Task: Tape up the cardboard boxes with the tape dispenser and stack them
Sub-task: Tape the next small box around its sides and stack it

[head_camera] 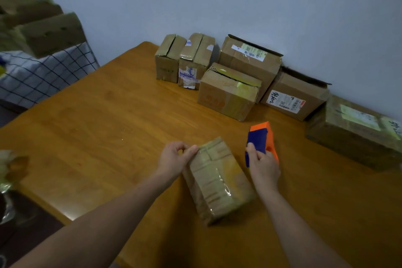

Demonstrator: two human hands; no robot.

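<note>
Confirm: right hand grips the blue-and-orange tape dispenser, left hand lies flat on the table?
No. The right hand does grip the blue-and-orange tape dispenser, but the left hand pinches the far end of the small taped cardboard box, as the head view shows.

Left arm (104, 222): bare forearm, uncovered from wrist to frame edge.
Right arm (291, 226): bare forearm, uncovered likewise.
Left grip (174, 156): bare fingers, thumb and wrist.
Right grip (264, 165): bare fingers, thumb and wrist.

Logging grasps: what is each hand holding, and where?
The left hand grips the small box at its far left corner; the right hand holds the tape dispenser by its near end.
</note>
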